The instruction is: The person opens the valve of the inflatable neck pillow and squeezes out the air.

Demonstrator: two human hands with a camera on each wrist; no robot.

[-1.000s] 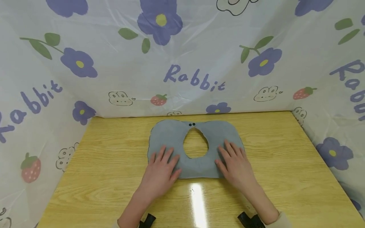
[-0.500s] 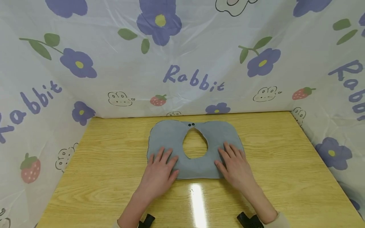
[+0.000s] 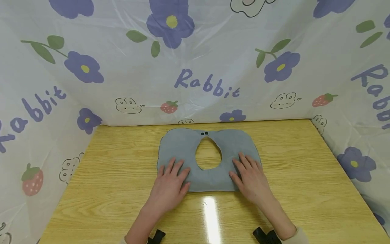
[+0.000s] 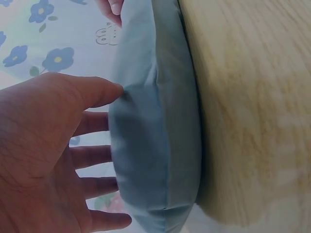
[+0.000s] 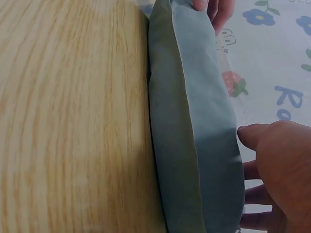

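Observation:
A grey-blue U-shaped neck pillow (image 3: 210, 178) lies flat on the wooden table, its two ends meeting at the far side beside a pair of small dark snaps (image 3: 204, 133). My left hand (image 3: 169, 186) rests on the pillow's near left part with fingers spread. On the near right part, my right hand (image 3: 253, 179) lies with its fingers spread too. Both wrist views show fingertips touching the top of the pillow (image 4: 141, 131), without curling round it. Its seamed near edge (image 5: 177, 121) faces the wrist cameras.
The wooden table (image 3: 115, 169) extends around the pillow. A white curtain (image 3: 207, 57) printed with flowers, rabbits and strawberries stands behind and on both sides. Black wrist-worn devices (image 3: 267, 236) show at the bottom edge.
The left hand's fingers have shifted very slightly to the left, and the right fingertips a little nearer. The pillow stays in place.

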